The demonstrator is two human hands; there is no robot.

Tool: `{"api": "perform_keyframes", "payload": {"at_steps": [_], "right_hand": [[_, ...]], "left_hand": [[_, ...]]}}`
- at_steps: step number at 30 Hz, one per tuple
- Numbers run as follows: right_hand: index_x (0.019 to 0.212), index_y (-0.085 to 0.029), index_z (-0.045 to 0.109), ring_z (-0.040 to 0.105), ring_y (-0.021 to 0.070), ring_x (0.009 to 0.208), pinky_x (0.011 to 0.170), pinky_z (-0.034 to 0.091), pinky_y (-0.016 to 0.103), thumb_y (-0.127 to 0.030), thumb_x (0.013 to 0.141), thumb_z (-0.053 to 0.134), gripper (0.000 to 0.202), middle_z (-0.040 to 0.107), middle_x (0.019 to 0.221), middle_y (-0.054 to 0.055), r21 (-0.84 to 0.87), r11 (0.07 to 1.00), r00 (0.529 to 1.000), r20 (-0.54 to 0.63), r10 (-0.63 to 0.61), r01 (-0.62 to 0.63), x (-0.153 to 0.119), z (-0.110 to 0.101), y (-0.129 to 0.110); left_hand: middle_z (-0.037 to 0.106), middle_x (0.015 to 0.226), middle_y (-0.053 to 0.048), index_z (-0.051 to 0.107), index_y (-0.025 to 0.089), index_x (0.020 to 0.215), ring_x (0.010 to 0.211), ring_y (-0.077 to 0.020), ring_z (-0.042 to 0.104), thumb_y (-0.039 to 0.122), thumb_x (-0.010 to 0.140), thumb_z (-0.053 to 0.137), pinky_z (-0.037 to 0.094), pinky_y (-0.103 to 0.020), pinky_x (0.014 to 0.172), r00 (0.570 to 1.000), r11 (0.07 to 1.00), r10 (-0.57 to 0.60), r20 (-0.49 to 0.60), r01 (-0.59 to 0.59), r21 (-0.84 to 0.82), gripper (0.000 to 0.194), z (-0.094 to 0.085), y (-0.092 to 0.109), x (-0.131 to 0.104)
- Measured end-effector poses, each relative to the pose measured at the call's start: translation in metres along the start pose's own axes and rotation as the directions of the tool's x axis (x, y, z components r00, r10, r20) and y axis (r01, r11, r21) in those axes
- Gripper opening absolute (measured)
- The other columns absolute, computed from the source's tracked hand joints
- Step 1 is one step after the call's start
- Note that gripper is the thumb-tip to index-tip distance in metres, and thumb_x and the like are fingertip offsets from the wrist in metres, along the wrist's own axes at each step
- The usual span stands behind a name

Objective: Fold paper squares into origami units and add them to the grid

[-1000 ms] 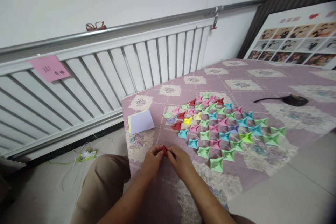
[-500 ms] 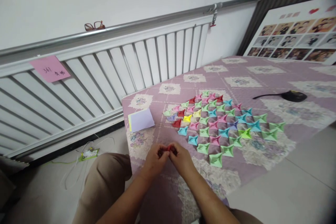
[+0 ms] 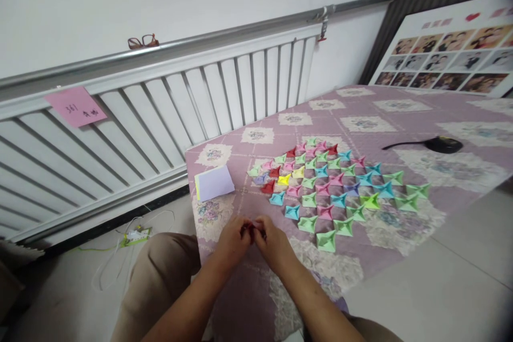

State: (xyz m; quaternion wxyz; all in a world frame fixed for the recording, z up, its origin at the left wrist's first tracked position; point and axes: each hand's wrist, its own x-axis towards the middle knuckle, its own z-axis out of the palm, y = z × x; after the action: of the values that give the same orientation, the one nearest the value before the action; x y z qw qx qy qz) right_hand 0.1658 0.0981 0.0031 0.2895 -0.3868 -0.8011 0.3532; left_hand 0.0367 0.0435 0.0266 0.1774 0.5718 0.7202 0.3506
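Over the near-left part of the table, my left hand (image 3: 234, 239) and my right hand (image 3: 273, 241) meet at the fingertips. Both are closed in a pinch on a small piece of red folded paper (image 3: 252, 228), mostly hidden by the fingers. Just beyond and to the right, several folded paper shapes (image 3: 308, 200) stand in slanting rows, in green, pink, blue, red, yellow and purple. The closest to my right hand are a green one (image 3: 308, 224) and a blue one (image 3: 292, 212). A stack of paper sheets (image 3: 216, 184), purple on top, lies beyond my left hand.
A floral cloth covers the table (image 3: 256, 163). A black object with a thin handle (image 3: 443, 144) lies at the right. Behind are a white radiator (image 3: 208, 93), eyeglasses (image 3: 143, 41) on its pipe and a photo board (image 3: 444, 53). A power strip (image 3: 137, 235) sits on the floor.
The fingers have shifted slightly around the red paper, and less of it shows now. The view has turned a little; the folded shapes on the table stay in place.
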Motion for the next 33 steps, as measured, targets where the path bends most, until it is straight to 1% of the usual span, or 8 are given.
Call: {"api": "perform_keyframes", "payload": {"at_steps": [4,7,10,20,23,27,30,33], "right_hand": [[0.090,-0.020,0.058,0.063,0.0175,0.076,0.066,0.038,0.026,-0.022,0.092,0.039,0.019,0.067,0.081,0.004,-0.225,0.973,0.998,0.032,-0.051,0.057,0.000,0.002,0.001],[0.088,-0.020,0.060,0.062,0.0171,0.076,0.067,0.037,0.026,-0.017,0.092,0.039,0.021,0.066,0.081,0.003,-0.318,0.928,0.978,0.131,-0.160,0.194,0.000,0.003,0.002],[0.092,-0.019,0.060,0.060,0.0168,0.078,0.070,0.038,0.026,-0.012,0.089,0.043,0.019,0.066,0.086,0.004,-0.334,0.902,0.958,0.179,-0.226,0.275,0.000,0.001,0.001],[0.096,-0.021,0.064,0.057,0.0202,0.087,0.079,0.041,0.031,-0.009,0.083,0.047,0.025,0.066,0.093,0.006,-0.266,0.900,0.935,0.180,-0.306,0.346,-0.001,-0.002,0.004],[0.098,-0.019,0.063,0.056,0.0208,0.093,0.084,0.042,0.032,-0.009,0.081,0.048,0.025,0.064,0.099,0.008,-0.163,0.927,0.939,0.130,-0.318,0.337,-0.001,-0.003,0.003],[0.091,-0.020,0.063,0.056,0.0181,0.095,0.085,0.043,0.031,-0.015,0.081,0.054,0.015,0.063,0.100,0.006,0.110,0.953,0.955,0.067,-0.289,0.281,-0.001,-0.005,0.002],[0.081,-0.021,0.063,0.058,0.0165,0.085,0.075,0.044,0.029,-0.025,0.082,0.056,0.008,0.064,0.087,0.003,0.214,0.963,0.983,0.050,-0.177,0.162,-0.001,-0.006,0.003],[0.074,-0.020,0.059,0.056,0.0144,0.069,0.063,0.042,0.026,-0.031,0.080,0.057,0.013,0.061,0.072,0.000,0.310,0.951,0.999,0.037,-0.019,0.007,0.000,-0.006,0.003]], "left_hand": [[0.061,0.076,-0.001,0.064,0.018,0.078,0.076,-0.0139,0.056,0.005,0.075,0.048,0.041,-0.025,0.071,0.998,0.999,-0.051,0.022,0.051,-0.002,0.020,-0.004,0.003,0.003],[0.062,0.075,0.001,0.064,0.018,0.075,0.074,-0.0126,0.057,0.003,0.071,0.048,0.041,-0.024,0.070,0.995,0.995,-0.090,0.031,0.091,-0.030,0.022,-0.007,0.002,0.003],[0.063,0.075,0.001,0.065,0.018,0.074,0.071,-0.0123,0.057,0.006,0.070,0.050,0.042,-0.023,0.068,0.989,0.988,-0.143,0.029,0.144,-0.047,0.019,-0.009,0.000,0.004],[0.064,0.067,0.001,0.064,0.017,0.077,0.062,-0.0122,0.059,0.008,0.069,0.049,0.043,-0.023,0.062,0.972,0.963,-0.215,0.095,0.227,-0.146,0.019,-0.011,-0.002,0.007],[0.065,0.070,0.000,0.064,0.016,0.077,0.064,-0.0125,0.059,0.009,0.067,0.050,0.044,-0.024,0.063,0.966,0.932,-0.228,0.122,0.253,-0.259,0.019,-0.010,-0.004,0.008],[0.061,0.065,0.002,0.063,0.015,0.078,0.055,-0.0094,0.051,0.015,0.067,0.052,0.039,-0.022,0.056,0.935,0.826,-0.267,0.232,0.346,-0.446,0.016,-0.010,-0.005,0.008],[0.054,0.059,0.004,0.062,0.013,0.079,0.047,-0.0068,0.042,0.027,0.069,0.059,0.031,-0.021,0.050,0.891,0.721,-0.311,0.331,0.448,-0.528,0.018,-0.011,-0.001,0.006],[0.055,0.060,0.003,0.062,0.012,0.081,0.050,-0.0071,0.042,0.046,0.070,0.063,0.030,-0.021,0.051,0.876,0.665,-0.298,0.380,0.476,-0.575,0.035,-0.012,0.003,0.003]]}}
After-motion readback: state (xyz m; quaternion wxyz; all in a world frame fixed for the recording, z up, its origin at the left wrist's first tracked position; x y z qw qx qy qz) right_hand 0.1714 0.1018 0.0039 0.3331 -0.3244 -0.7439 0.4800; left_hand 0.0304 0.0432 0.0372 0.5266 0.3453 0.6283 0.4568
